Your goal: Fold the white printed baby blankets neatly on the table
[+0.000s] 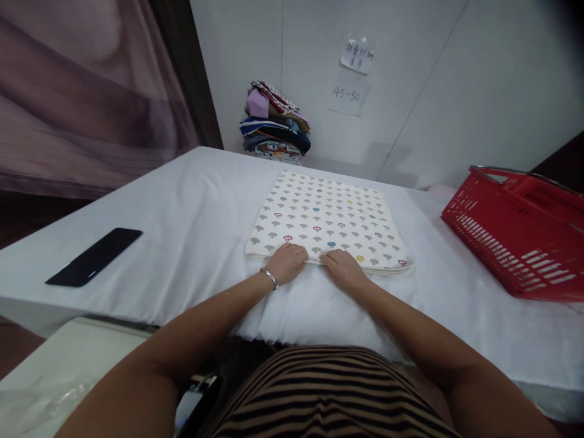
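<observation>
A folded white cloth (pixel 328 213) printed with small grey and coloured mushrooms lies flat on the white-covered table (pixel 182 243). Its layered near edge faces me. My left hand (pixel 288 263), with a bracelet at the wrist, is closed on that edge left of its middle. A short way to the right, my right hand (pixel 344 267) grips the same edge, fingers curled over it. The thumbs are mostly hidden.
A dark flat phone-like slab (pixel 95 258) lies at the left. At the right stands a red plastic basket (pixel 520 231). Folded clothes (pixel 276 125) are stacked against the back wall, below paper notes (pixel 358 56). A pinkish curtain (pixel 82 91) hangs at the left.
</observation>
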Demonstrator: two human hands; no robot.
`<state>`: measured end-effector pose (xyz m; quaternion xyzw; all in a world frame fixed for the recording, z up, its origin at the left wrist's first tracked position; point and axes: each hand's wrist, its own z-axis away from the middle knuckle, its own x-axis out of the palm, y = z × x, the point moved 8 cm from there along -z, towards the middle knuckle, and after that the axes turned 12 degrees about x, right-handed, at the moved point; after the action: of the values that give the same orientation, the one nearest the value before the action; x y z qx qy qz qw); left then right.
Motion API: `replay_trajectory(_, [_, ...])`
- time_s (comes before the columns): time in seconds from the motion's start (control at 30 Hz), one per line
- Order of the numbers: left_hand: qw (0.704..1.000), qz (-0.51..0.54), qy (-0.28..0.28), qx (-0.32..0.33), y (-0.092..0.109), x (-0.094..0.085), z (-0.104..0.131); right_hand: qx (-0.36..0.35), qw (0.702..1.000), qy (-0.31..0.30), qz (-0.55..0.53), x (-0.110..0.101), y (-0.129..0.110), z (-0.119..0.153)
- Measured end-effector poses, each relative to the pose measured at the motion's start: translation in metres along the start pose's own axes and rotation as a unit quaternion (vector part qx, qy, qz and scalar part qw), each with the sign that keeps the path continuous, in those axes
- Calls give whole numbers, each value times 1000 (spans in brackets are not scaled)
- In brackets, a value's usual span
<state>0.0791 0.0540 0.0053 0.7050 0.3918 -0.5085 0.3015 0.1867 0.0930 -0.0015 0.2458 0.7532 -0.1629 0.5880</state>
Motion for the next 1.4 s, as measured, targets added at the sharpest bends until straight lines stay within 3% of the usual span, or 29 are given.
replay_trajectory(0.3, [996,-17,-28,-83,-12,-3,8,0,1000,-19,-18,5,-11,-11])
replay_trajectory(0.47, [994,-30,-27,-100,-22,-5,21,-7,999,-24,-28,7,-13,-14])
replay_trajectory(0.7, [994,2,-16,-109,-32,-11,32,2,998,-46,-41,8,-33,-33])
replay_trajectory(0.83, [992,77,-7,-97,-38,-15,36,15,994,-57,-93,2,-32,-32])
replay_trajectory(1.0, [992,101,-13,-68,-40,-15,31,34,979,-114,-166,1,-22,-34])
replay_trajectory(1.23, [998,64,-17,-25,-35,-15,29,-14,985,-136,-107,-2,-29,-36])
replay_trajectory(1.4, [998,45,-38,-28,-33,-13,26,-20,985,-153,-82,-2,-31,-38])
